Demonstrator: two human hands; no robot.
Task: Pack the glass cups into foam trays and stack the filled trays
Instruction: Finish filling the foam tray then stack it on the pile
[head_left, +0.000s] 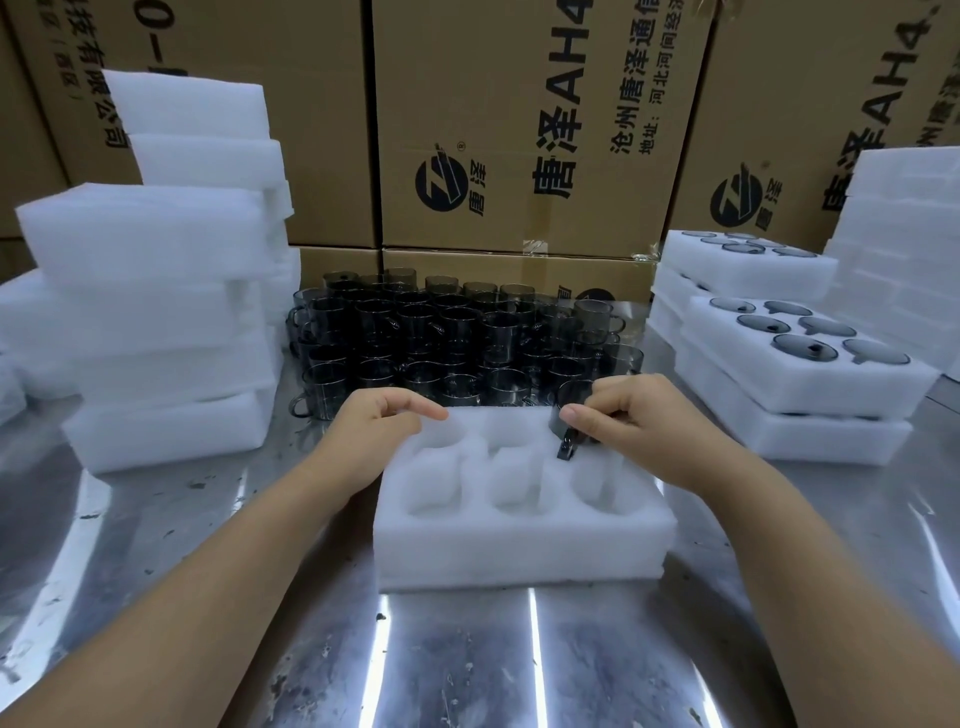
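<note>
Steel table (156, 519): foam tray (519, 551) set centrally. Glass cup (562, 427) is gripped by right hand (636, 421) at far-right pocket; left hand (371, 421) is rested relaxed on far-left rim, nothing held.

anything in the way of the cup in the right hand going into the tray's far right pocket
Nothing visible does. The right hand holds the glass cup right at that pocket of the foam tray; the left hand rests at the far left corner.
</note>
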